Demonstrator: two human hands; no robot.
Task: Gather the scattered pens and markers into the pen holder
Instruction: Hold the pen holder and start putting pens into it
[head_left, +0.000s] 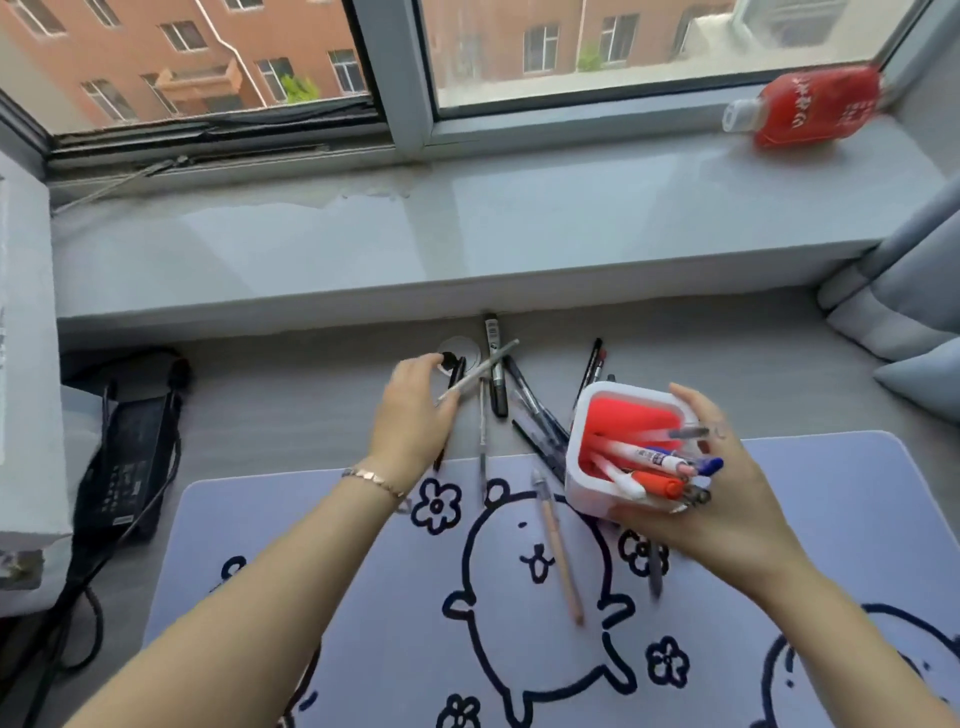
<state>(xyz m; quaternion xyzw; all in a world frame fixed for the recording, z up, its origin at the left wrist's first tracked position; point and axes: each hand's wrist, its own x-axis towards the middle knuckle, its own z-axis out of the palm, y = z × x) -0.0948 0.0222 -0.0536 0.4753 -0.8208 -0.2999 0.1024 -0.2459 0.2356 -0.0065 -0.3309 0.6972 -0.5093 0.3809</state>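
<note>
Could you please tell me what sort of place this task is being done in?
Probably a home desk by a window: a cartoon desk mat, a windowsill holding a red bottle, and brick apartment buildings outside.

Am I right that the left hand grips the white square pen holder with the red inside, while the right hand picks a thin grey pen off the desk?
Not quite: the hands are swapped. In the head view, the right hand grips the white square pen holder with the red inside, while the left hand picks up the thin grey pen.
</note>
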